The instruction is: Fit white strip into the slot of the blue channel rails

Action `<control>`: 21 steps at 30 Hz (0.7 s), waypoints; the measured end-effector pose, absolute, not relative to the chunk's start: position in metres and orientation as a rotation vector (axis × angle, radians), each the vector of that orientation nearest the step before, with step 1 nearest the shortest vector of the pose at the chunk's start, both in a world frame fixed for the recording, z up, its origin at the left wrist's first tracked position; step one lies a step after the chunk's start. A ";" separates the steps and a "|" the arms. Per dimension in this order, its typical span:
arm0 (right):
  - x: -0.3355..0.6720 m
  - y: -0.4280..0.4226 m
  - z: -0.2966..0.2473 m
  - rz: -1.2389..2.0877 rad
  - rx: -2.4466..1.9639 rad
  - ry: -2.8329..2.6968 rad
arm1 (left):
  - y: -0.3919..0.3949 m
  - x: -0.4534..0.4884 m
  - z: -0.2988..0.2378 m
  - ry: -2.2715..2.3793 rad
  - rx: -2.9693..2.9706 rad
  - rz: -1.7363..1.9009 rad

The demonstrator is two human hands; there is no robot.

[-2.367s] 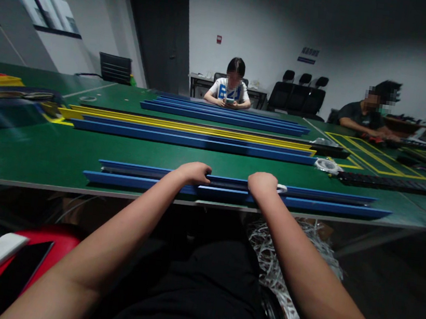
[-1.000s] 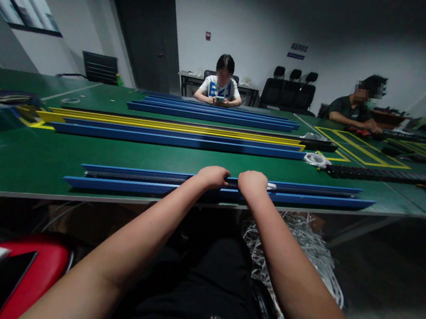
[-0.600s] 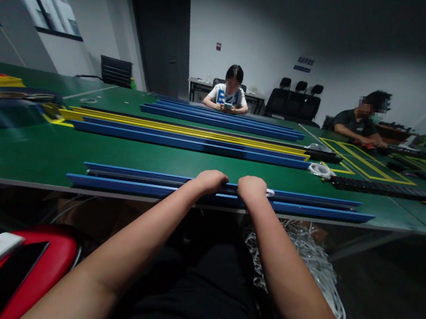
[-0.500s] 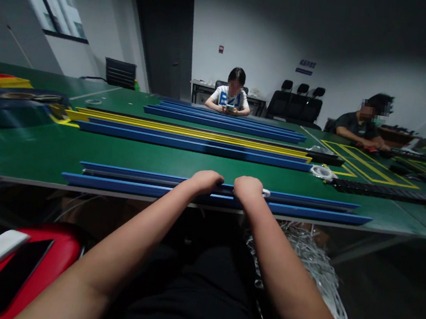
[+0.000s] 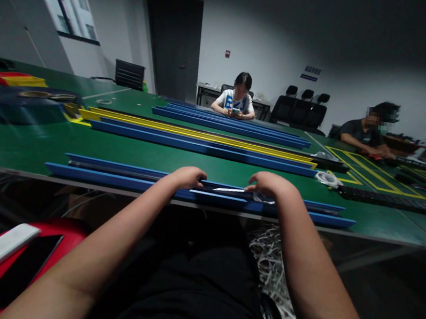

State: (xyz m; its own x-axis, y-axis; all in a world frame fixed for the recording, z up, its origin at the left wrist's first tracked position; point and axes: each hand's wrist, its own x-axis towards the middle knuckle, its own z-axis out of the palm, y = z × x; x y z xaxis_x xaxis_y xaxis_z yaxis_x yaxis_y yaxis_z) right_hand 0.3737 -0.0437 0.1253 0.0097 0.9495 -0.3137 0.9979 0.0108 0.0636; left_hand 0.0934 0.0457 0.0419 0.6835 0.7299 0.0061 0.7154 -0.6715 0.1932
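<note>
Along the table's near edge lies a long blue channel (image 5: 93,175) with upright side walls. My left hand (image 5: 189,177) rests over its middle, fingers curled down into it; whatever is between them is hidden. My right hand (image 5: 268,184) is over the channel farther right, thumb and fingertips pinched on the end of a white tape strip (image 5: 229,189). This strip runs left inside the channel toward my left hand. Under my right palm a pale roll of tape (image 5: 264,200) shows in part.
Beyond lie a blue channel (image 5: 199,147), a yellow channel (image 5: 208,137) and stacked blue channels (image 5: 225,123). A wrapped white roll (image 5: 327,179) sits beside a black strip (image 5: 388,199). One person (image 5: 234,102) sits opposite, another (image 5: 367,135) at right. A red seat (image 5: 58,233) stands lower left.
My hands have moved apart, the left one leftward and the right one rightward. The white strip now shows between them. The view has shifted slightly.
</note>
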 end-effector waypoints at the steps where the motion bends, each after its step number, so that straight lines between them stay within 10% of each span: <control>1: 0.377 -0.042 0.123 -0.254 2.022 1.962 | 0.047 0.094 0.040 1.178 2.712 0.125; 21: 0.361 -0.030 0.089 -0.070 2.042 1.787 | 0.051 0.095 0.038 1.184 2.719 0.083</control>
State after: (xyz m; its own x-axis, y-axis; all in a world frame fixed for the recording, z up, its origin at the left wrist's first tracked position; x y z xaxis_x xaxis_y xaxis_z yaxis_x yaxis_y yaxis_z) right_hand 0.3605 -0.0301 0.0894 0.1711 0.9352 -0.3100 0.9566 -0.0824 0.2795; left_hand 0.0952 0.0507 0.0379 0.6824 0.7307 -0.0185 0.7209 -0.6687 0.1818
